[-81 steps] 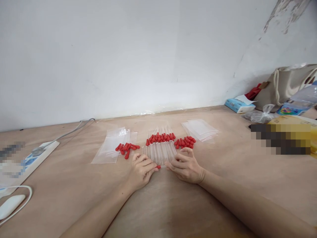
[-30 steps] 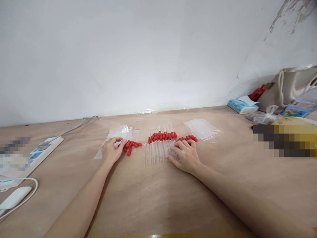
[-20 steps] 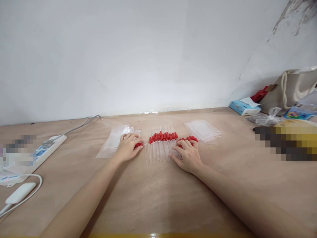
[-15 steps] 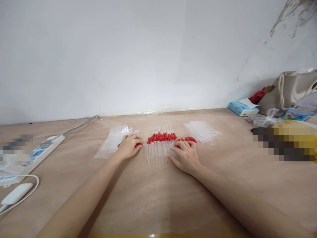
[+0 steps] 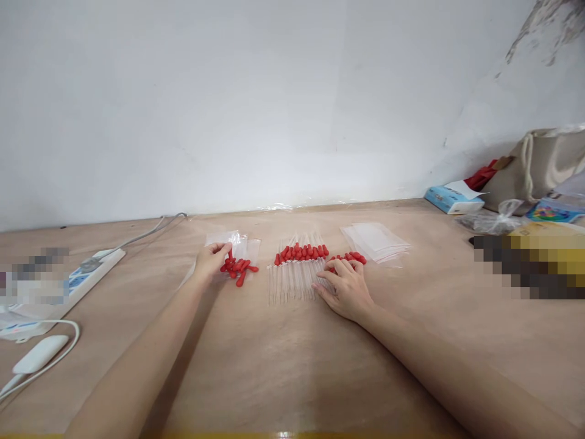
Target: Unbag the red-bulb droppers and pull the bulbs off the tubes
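My left hand (image 5: 212,259) is at the left pile of red rubber dropper bulbs (image 5: 241,266), its fingertips pinching one bulb that stands more upright than the others. Right of this pile, a row of clear glass dropper tubes (image 5: 292,283) lies side by side, with red bulbs (image 5: 301,251) across their upper ends. More thin clear tubes reach out behind those bulbs. My right hand (image 5: 345,289) rests at the row's right end, fingers bent and apart, thumb by the tubes. Beyond its knuckles shows another pile of red bulbs (image 5: 356,257), partly covered by the hand.
Clear plastic bags (image 5: 377,244) lie at the right and more bags (image 5: 249,245) behind my left hand. A power strip (image 5: 98,268) and white adapter (image 5: 41,353) sit left. Along the right are a blue tissue box (image 5: 452,200), a beige bag (image 5: 512,177) and yellow packaging (image 5: 548,238).
My left hand has lifted and shifted left, uncovering the red bulbs beneath it, one now between its fingertips. My right hand has stayed at the row. The view has shifted slightly.
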Demonstrator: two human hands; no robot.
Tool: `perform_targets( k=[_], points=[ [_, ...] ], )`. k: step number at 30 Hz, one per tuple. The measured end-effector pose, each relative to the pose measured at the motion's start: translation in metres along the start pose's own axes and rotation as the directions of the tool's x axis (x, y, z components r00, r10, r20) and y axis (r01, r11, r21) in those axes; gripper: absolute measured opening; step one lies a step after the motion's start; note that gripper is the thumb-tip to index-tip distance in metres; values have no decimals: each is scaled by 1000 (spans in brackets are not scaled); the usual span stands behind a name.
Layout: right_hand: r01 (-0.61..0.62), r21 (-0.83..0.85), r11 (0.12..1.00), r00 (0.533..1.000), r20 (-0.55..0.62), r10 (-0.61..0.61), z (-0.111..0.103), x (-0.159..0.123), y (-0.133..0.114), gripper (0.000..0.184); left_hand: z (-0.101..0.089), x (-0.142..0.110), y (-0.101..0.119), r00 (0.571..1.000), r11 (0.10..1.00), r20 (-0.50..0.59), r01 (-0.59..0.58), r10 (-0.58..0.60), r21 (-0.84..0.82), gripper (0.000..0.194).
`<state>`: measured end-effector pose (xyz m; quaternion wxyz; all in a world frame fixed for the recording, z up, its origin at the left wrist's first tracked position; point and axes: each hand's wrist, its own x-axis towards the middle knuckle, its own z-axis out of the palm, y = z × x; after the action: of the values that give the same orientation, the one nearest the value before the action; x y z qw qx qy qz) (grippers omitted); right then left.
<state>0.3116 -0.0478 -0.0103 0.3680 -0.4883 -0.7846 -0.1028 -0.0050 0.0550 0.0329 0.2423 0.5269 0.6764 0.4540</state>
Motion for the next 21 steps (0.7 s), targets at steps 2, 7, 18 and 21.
perform_targets(
  k=[2,7,18,21],
  points=[
    [-1,-1,1000,1000,3,1,0,0,0,24,-1,-1,-5,999,999,30,39,-40,29,34],
    [4,-8,1000,1000,5,-4,-1,0,0,24,3,-2,-6,984,997,167,45,-56,70,39],
    [15,-23,1000,1000,-11,-16,-2,0,-1,24,37,-16,34,865,787,360,-479,348,389,31],
    [14,-17,1000,1000,-12,-14,-2,0,0,24,53,-25,42,759,659,551,-615,346,434,33]
  ],
)
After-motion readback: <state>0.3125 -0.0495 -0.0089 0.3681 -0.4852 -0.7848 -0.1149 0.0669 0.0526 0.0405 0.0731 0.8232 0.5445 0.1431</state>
